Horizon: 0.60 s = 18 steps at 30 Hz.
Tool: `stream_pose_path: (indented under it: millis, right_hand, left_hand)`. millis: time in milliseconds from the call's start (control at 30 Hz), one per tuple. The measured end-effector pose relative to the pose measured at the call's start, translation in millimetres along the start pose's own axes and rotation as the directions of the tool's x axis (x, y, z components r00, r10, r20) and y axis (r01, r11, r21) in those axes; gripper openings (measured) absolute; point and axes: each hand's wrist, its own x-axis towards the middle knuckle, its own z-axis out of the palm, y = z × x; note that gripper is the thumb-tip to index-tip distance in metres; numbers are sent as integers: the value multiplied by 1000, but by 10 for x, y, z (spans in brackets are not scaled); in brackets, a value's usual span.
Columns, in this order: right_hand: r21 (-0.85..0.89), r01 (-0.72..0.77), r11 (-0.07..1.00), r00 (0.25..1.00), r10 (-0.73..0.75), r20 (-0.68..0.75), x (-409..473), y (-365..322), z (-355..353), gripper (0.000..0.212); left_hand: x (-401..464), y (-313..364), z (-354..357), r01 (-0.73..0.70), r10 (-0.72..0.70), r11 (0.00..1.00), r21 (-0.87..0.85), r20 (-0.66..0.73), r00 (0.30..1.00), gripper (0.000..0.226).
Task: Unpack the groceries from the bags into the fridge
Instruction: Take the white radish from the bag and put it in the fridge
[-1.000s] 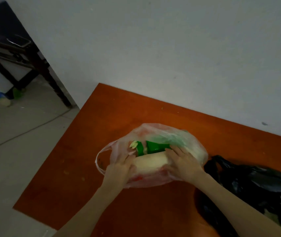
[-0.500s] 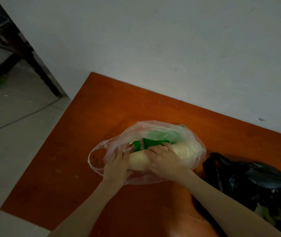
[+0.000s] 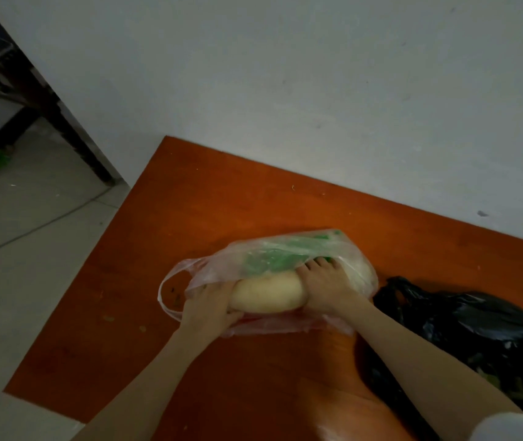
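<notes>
While both hands grip pale vegetable (image 3: 266, 294), right fingers (image 3: 319, 264) hidden.

Both bare arms reach forward. The left hand (image 3: 210, 303) and the right hand (image 3: 324, 287) curl their fingers around something between them.

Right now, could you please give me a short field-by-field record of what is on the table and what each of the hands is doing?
surface: orange table against a pale wall
main bag: clear plastic bag, lying open on the table
contents: pale whitish vegetable, green produce behind it
left hand: grips the vegetable's left end
right hand: grips its right end
second bag: black plastic bag, to the right, contents unclear
fridge: not in view
</notes>
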Motion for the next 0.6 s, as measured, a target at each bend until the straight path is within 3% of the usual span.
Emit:
stream_pose_path:
  millis: [67, 167, 333, 467, 600]
  right_hand:
    - [33, 7, 999, 1000, -6, -30, -29, -16, 37, 74]
    - [74, 22, 997, 999, -19, -40, -105, -59, 102, 78]
    - [130, 56, 990, 997, -49, -60, -180, -151, 156, 80]
    - [128, 82, 988, 996, -79, -27, -235, -218, 197, 86]
    - [152, 84, 985, 996, -77, -50, -308, -209, 116, 80]
  left_hand:
    - [-68, 53, 10, -71, 95, 980, 186, -124, 988, 67]
    - [-237, 305, -50, -54, 123, 950, 309, -211, 970, 74]
    - [-288, 478, -136, 25, 42, 894, 447, -140, 989, 77]
    - [-202, 485, -46, -106, 76, 880, 464, 84, 994, 85]
    - [-177, 431, 7, -135, 106, 905, 404, 95, 990, 85]
